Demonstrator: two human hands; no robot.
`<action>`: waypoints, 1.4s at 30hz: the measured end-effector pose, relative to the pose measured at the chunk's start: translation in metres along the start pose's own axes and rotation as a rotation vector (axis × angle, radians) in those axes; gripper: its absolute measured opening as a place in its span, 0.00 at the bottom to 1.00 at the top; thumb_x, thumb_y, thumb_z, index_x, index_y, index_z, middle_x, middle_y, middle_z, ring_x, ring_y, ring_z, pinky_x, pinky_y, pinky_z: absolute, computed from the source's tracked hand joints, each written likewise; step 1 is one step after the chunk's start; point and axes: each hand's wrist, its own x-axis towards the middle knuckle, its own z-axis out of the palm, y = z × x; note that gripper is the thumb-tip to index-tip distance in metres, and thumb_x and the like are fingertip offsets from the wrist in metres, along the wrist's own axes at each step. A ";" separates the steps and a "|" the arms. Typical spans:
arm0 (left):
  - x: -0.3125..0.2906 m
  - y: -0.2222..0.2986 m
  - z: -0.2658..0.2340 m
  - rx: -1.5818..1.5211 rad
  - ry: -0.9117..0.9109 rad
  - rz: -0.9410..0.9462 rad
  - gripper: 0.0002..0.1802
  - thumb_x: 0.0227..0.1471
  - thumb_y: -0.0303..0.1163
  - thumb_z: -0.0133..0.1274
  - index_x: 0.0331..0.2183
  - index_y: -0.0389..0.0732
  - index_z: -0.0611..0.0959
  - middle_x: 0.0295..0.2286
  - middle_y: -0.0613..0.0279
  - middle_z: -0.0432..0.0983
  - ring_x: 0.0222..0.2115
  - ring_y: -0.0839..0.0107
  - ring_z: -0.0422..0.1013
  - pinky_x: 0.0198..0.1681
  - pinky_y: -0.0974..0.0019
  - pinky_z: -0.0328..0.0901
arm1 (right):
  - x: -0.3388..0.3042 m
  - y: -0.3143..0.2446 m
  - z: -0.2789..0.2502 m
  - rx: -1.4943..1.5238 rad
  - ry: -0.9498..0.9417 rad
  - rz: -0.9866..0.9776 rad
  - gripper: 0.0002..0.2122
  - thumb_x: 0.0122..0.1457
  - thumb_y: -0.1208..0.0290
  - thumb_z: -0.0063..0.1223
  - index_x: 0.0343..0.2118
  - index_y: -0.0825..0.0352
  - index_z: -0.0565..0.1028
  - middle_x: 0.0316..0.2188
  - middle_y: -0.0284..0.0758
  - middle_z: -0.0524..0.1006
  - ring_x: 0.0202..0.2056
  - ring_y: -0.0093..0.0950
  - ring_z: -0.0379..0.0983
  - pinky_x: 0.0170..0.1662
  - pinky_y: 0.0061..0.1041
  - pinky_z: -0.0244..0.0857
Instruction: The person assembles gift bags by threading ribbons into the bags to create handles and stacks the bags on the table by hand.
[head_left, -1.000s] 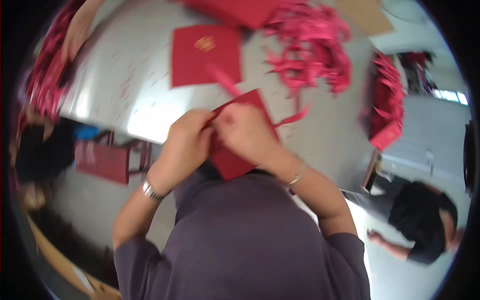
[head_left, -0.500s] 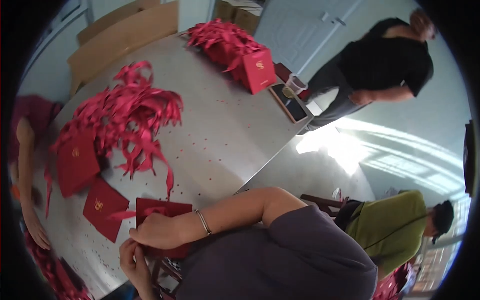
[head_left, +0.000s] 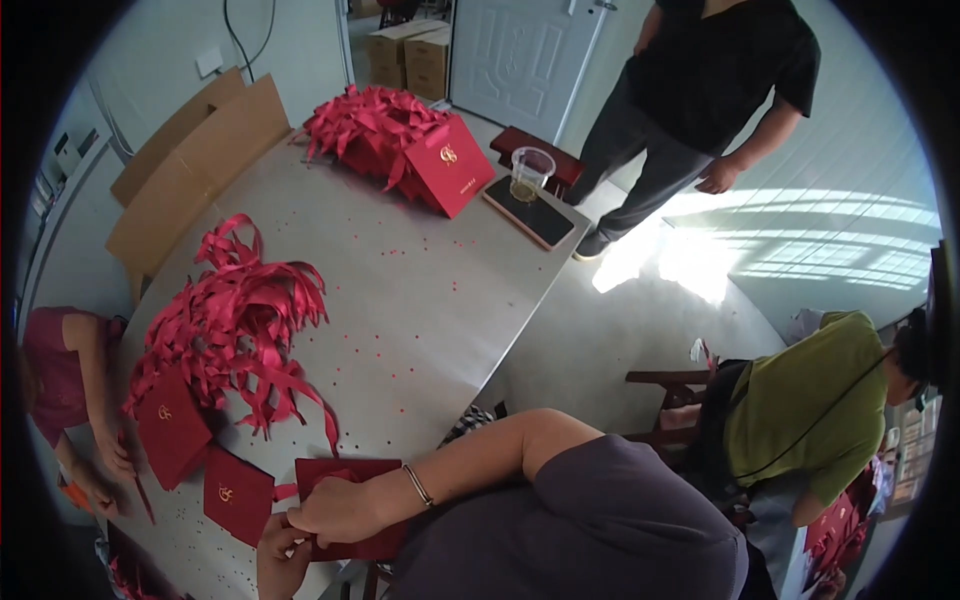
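A red paper bag (head_left: pixel 370 535) lies flat at the near table edge, partly hidden by my right arm. My right hand (head_left: pixel 338 508) is closed over it, and a piece of red ribbon (head_left: pixel 287 491) comes out beside its fingers. My left hand (head_left: pixel 284 553) is closed too, fingertips pinched close to the right hand; what they hold is hidden. Just left lies a second red bag (head_left: pixel 238 494) with a gold emblem. Beyond it, another red bag (head_left: pixel 174 428) leans against a heap of red ribbon handles (head_left: pixel 225 320).
More ribboned bags (head_left: pixel 375 135) are piled at the far side, near a phone (head_left: pixel 530 213) and a clear plastic cup (head_left: pixel 531 170). A co-worker's arm (head_left: pixel 100 420) reaches in at left. Others stand or sit at right. Small red specks dot the grey table (head_left: pixel 450 330).
My view has tilted, so the table and bags sit lower in it. My hands stay together at the same bag. The co-worker at left now has both hands showing.
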 end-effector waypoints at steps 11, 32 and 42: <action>0.023 0.009 0.025 0.616 0.338 0.275 0.14 0.34 0.21 0.55 0.30 0.42 0.83 0.41 0.54 0.74 0.39 0.53 0.71 0.40 0.57 0.69 | -0.010 0.010 -0.022 -0.243 -0.068 0.140 0.13 0.53 0.66 0.57 0.35 0.67 0.67 0.27 0.42 0.78 0.31 0.42 0.77 0.29 0.43 0.68; -0.007 -0.043 0.031 0.352 0.420 -0.027 0.07 0.43 0.19 0.50 0.29 0.38 0.80 0.27 0.56 0.75 0.29 0.55 0.73 0.32 0.60 0.69 | -0.051 0.052 -0.030 -0.251 0.142 -0.021 0.33 0.45 0.72 0.67 0.55 0.73 0.64 0.52 0.48 0.67 0.49 0.45 0.66 0.51 0.37 0.64; -0.034 -0.070 -0.002 0.564 0.912 -0.382 0.09 0.50 0.24 0.51 0.35 0.39 0.82 0.31 0.52 0.76 0.31 0.54 0.74 0.33 0.58 0.68 | -0.047 0.047 -0.033 -0.295 0.084 -0.051 0.34 0.43 0.71 0.68 0.55 0.72 0.66 0.53 0.46 0.67 0.49 0.42 0.66 0.50 0.35 0.65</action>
